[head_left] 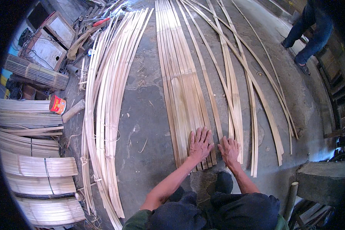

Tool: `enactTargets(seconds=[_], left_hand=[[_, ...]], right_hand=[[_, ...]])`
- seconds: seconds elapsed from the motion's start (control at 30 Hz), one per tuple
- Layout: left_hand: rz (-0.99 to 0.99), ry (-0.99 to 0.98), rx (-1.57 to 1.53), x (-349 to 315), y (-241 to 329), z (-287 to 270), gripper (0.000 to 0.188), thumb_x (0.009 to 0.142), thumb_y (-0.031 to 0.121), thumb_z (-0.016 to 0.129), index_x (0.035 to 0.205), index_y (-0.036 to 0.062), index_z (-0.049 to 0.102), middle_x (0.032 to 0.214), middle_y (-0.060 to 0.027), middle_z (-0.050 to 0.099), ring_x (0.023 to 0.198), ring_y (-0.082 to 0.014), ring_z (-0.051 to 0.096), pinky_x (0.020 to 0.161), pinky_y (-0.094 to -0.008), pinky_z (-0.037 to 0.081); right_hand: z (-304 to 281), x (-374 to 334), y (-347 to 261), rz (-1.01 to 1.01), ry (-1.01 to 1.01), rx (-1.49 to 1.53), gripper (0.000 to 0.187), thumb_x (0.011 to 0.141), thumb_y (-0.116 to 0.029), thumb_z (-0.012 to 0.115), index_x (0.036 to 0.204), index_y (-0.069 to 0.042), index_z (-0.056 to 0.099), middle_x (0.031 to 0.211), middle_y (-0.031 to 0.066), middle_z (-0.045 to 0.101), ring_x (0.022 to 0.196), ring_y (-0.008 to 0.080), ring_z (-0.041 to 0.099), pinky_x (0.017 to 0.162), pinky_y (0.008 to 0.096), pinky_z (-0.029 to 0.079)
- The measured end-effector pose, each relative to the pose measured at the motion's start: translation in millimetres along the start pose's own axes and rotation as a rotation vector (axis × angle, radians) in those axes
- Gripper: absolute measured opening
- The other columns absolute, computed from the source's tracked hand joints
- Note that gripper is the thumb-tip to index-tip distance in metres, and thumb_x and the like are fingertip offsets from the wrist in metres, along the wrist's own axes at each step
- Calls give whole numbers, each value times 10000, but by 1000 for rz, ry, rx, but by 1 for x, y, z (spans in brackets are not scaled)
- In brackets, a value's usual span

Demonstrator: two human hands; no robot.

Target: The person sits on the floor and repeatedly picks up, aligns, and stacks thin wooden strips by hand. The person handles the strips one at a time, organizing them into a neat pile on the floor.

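Observation:
Long pale bamboo strips lie side by side as a flat panel (182,92) on the floor in front of me. My left hand (200,145) rests flat with fingers spread on the near right part of this panel. To its right, my right hand (230,151) is down with fingers stretched out, touching the near end of a pale loose strip (237,115). A narrow gap with one separate strip (210,99) lies between the panel and the other loose strips. What is under my palms is hidden.
More loose strips (256,88) fan out crosswise to the right. A large bundle of strips (111,107) lies left, beside several tied stacks (44,186). A red and yellow tub (57,104) stands near a short log (73,111). Another person's legs (308,36) show at the upper right.

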State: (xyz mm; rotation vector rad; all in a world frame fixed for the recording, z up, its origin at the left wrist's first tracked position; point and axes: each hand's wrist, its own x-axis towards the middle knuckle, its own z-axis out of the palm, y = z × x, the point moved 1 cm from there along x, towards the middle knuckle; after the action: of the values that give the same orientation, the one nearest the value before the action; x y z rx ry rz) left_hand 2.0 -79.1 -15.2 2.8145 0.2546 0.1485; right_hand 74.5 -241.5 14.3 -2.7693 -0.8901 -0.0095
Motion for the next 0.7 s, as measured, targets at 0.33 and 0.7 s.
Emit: enactTargets(seconds=[0.33,0.7], left_hand=[[18,21,-18,3,4,-4,676,959,419,484,1506,63,306,1588,-124,242,1474,-321,187,1178,-573,93],[31,25,26,1,4,-7,606,958,390,486,1508,182,339,1591,-103,249,1464,-336,214,1167,-595,96]], right_hand=[[4,9,2,118,42,564,509,947,-126,571,1440,-120,445,729,239,608,593,377,610,566,414,481],[20,3,-10,129,-32,687,559,952,-108,574,1479,-140,391,792,285,613,685,417,642,625,436,503]])
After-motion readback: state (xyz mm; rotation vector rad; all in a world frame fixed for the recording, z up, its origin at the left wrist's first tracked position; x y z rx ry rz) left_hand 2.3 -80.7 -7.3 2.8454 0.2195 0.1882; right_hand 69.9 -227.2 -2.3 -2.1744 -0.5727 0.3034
